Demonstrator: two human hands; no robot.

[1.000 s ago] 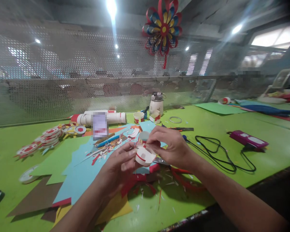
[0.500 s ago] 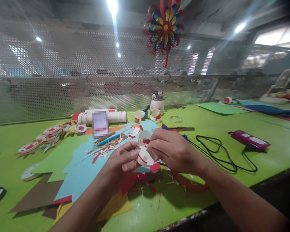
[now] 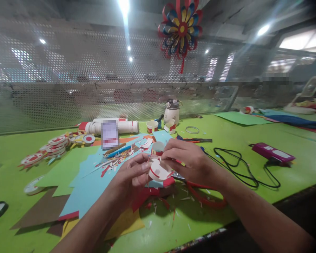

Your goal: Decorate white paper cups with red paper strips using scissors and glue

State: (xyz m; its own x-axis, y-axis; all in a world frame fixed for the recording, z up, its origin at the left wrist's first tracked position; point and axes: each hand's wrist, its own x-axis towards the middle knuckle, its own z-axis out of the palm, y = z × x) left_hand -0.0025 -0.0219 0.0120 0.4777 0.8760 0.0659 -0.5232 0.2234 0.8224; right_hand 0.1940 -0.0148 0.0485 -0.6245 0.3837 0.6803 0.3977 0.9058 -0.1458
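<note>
A white paper cup piece with a red band (image 3: 159,170) is held up over the table. My left hand (image 3: 135,172) pinches its left edge between thumb and fingers. Bent over its upper right side are the fingers of my right hand (image 3: 185,158), closed together; whatever lies between the fingertips is too small to make out. Just behind stands a small paper cup (image 3: 158,147). Scissors with orange-red handles (image 3: 206,200) lie beneath my right hand, their blades partly showing.
Coloured paper sheets (image 3: 89,193) and scraps spread to the left, near stacked red-and-white discs (image 3: 58,146). A bottle (image 3: 171,112) stands at the back. On the right are a black cable (image 3: 239,165) and a purple device (image 3: 272,153).
My right hand has shifted slightly, and more of the scissors shows beneath it. My left hand still holds the cup piece, which has tilted a little. The view has moved slightly.
</note>
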